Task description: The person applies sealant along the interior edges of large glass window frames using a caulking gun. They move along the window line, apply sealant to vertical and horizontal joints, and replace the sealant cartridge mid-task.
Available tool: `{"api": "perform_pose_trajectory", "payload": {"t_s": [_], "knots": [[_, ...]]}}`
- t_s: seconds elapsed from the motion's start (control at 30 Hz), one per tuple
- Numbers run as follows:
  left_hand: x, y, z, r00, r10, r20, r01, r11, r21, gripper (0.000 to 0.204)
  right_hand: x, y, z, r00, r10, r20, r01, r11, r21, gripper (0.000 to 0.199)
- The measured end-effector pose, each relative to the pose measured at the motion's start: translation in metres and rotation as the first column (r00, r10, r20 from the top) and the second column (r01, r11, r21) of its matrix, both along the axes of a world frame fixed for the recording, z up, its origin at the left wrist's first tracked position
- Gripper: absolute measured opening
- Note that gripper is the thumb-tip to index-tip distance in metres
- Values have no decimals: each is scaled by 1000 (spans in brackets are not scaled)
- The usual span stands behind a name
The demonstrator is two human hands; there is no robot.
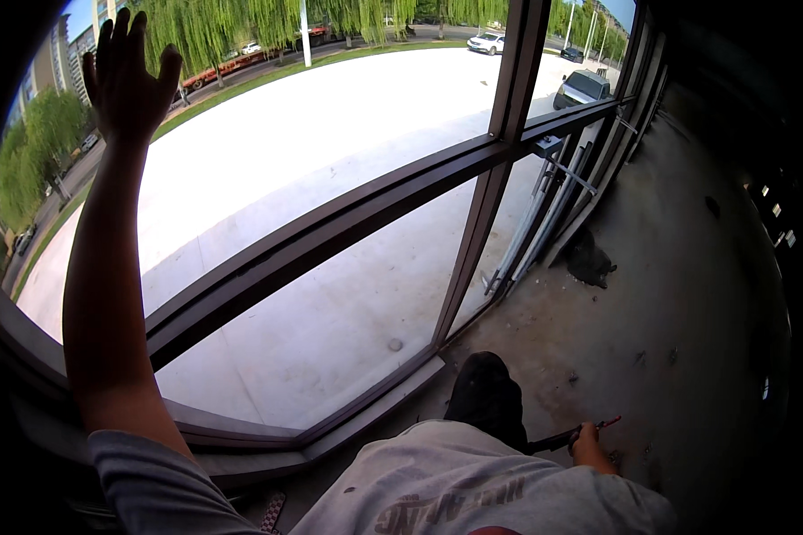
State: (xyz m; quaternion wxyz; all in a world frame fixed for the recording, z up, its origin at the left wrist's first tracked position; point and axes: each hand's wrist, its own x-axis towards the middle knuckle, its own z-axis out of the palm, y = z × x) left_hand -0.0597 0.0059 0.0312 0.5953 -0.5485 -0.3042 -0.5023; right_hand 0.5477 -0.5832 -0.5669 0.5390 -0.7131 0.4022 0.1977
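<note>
While the left hand (127, 85) is raised high with fingers and thumb spread wide, holding nothing that I can see, the right hand (587, 443) is low beside the body, fingers curled around a thin, dark tool (553, 441) with a red end. From where I stand in this dim room, I cannot tell whether the raised palm touches glass or only hangs before it. Between the hands stands a brown window frame (513, 80), its crossbar running from beside the left forearm up to the right; bright pavement (312, 134) lies beyond. Just left of the right hand is a dark trouser leg (486, 397); farther ahead of that hand, a dark heap (589, 263) sits on the floor (687, 267). I judge the step to be reaching up or steadying at the window; using the tool there would call for lifting the right hand clear of the leg.
</note>
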Motion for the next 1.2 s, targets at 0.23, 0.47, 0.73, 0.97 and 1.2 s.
{"api": "perform_pose_trajectory", "payload": {"t_s": [0.23, 0.47, 0.73, 0.97, 1.2], "knots": [[-1, -23, 2, 996, 83, -23, -84, 992, -93, 67, 24, -36, -27, 987, 60, 147, -58, 998, -17, 25], [78, -138, -97, 917, -326, 230, 367, 463, -807, 38, 64, -18, -67, 892, 383, 238, -314, 906, -282, 46], [113, -258, -357, 806, -452, 382, 122, -504, -855, 56, -46, 92, 123, -8, 837, 547, -881, 253, -400, 38], [145, -298, -408, 749, -547, 375, 204, -347, -915, 89, -168, 139, 276, -561, 716, 415, -824, -438, -359, 42], [76, -316, -419, 869, -217, 444, 35, -869, -493, 70, -226, 158, 252, -741, 479, 471, -645, -702, -300, 61]]}}
